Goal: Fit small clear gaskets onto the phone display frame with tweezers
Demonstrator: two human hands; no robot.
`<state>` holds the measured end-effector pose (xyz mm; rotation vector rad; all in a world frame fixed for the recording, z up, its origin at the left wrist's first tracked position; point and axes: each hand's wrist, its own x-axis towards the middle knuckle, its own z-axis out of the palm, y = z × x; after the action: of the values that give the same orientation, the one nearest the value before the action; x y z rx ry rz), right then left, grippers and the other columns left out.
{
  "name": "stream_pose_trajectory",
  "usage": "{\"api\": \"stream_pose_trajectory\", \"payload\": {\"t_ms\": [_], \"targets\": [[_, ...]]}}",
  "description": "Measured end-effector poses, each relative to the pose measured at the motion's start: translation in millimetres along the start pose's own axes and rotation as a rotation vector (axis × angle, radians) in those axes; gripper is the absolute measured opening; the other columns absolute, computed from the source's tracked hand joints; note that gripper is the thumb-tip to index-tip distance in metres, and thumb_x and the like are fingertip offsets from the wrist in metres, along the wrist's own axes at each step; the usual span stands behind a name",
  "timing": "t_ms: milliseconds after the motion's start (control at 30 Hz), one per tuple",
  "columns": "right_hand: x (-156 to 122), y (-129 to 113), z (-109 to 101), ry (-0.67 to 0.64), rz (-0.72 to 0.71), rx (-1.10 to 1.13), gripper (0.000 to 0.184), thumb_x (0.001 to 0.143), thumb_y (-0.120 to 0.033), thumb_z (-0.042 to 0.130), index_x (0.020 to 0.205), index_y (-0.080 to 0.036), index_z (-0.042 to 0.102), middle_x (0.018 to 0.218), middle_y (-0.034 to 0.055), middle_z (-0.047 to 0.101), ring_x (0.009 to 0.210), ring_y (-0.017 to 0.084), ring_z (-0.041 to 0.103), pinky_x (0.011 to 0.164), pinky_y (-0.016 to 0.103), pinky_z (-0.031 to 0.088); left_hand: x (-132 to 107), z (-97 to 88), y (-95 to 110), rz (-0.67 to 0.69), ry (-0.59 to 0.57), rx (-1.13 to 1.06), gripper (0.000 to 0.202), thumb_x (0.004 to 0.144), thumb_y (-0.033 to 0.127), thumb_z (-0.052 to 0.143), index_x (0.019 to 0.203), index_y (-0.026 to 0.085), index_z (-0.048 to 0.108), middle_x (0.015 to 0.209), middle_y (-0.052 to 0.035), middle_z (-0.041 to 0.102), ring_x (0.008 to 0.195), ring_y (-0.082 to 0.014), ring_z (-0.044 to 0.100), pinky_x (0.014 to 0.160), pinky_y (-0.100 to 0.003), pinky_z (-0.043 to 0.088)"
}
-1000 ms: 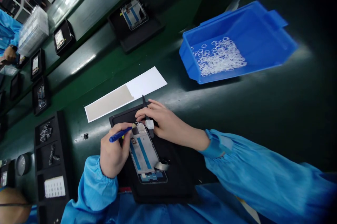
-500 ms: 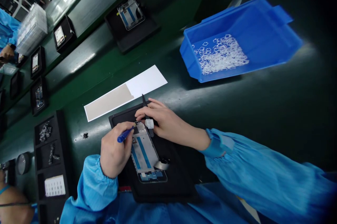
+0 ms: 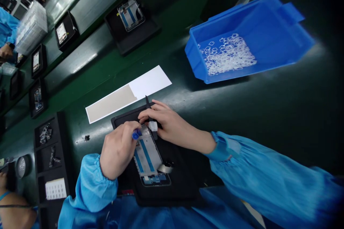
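Observation:
A phone frame with blue strips lies on a black tray in front of me. My left hand is closed round a blue pen-like tool, which is held over the frame's upper end; its tip is hidden. Black tweezers with a white wrap lie in my right hand, pointing away from me. The fingers of that hand reach the frame's top edge, where fingertips of both hands come close together. A curled silvery flex piece sticks out at the frame's lower right.
Beyond the tray lies a white card with a beige strip. A blue bin with many small white frames stands at the right. At the left is a black compartment tray. Other phone trays sit farther back, with co-workers' hands at the left.
My left hand has turned, so the blue tool now stands more upright, its end pointing toward me. My right hand has stayed nearly still with the tweezers.

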<state>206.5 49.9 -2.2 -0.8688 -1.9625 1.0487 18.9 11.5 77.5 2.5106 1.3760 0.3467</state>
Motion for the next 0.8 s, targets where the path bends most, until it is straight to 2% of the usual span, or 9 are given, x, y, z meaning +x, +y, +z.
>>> {"api": "stream_pose_trajectory", "payload": {"t_ms": [133, 300, 533, 800], "targets": [[0, -1, -1, -0.002, -0.003, -0.001, 0.043, 0.074, 0.003, 0.043, 0.102, -0.027, 0.056, 0.091, -0.0012, 0.067, 0.091, 0.020, 0.062, 0.113, 0.059, 0.030, 3, -0.6, 4, 0.041, -0.004, 0.037, 0.022, 0.095, 0.011, 0.043, 0.113, 0.023, 0.049, 0.103, -0.0065, 0.069, 0.087, -0.0183, 0.068, 0.072, -0.028, 0.054], [0, -1, -1, 0.013, -0.011, -0.001, 0.038, 0.079, 0.001, 0.045, 0.102, -0.026, 0.055, 0.089, -0.0011, 0.067, 0.089, 0.020, 0.062, 0.112, 0.059, 0.030, 0, 0.8, 0, 0.020, -0.003, -0.010, 0.021, 0.094, 0.009, 0.045, 0.108, 0.023, 0.049, 0.103, -0.0052, 0.068, 0.087, -0.0167, 0.069, 0.074, -0.026, 0.054], [0, -2, 2, 0.022, -0.022, -0.040, 0.042, 0.072, 0.002, 0.045, 0.102, -0.026, 0.055, 0.090, -0.0004, 0.067, 0.088, 0.021, 0.061, 0.112, 0.059, 0.030, 6, -1.4, -5, 0.042, -0.018, -0.002, 0.016, 0.098, 0.015, 0.044, 0.110, 0.023, 0.049, 0.099, -0.0041, 0.068, 0.085, -0.0172, 0.069, 0.071, -0.026, 0.053], [1, -2, 8, 0.045, -0.040, -0.105, 0.045, 0.068, 0.004, 0.045, 0.101, -0.025, 0.055, 0.084, -0.0016, 0.067, 0.085, 0.020, 0.062, 0.112, 0.059, 0.029, 1, 5.4, -10, 0.003, 0.035, -0.032, 0.013, 0.100, 0.020, 0.043, 0.107, 0.021, 0.053, 0.099, -0.0041, 0.069, 0.087, -0.0162, 0.069, 0.074, -0.025, 0.053]]}}
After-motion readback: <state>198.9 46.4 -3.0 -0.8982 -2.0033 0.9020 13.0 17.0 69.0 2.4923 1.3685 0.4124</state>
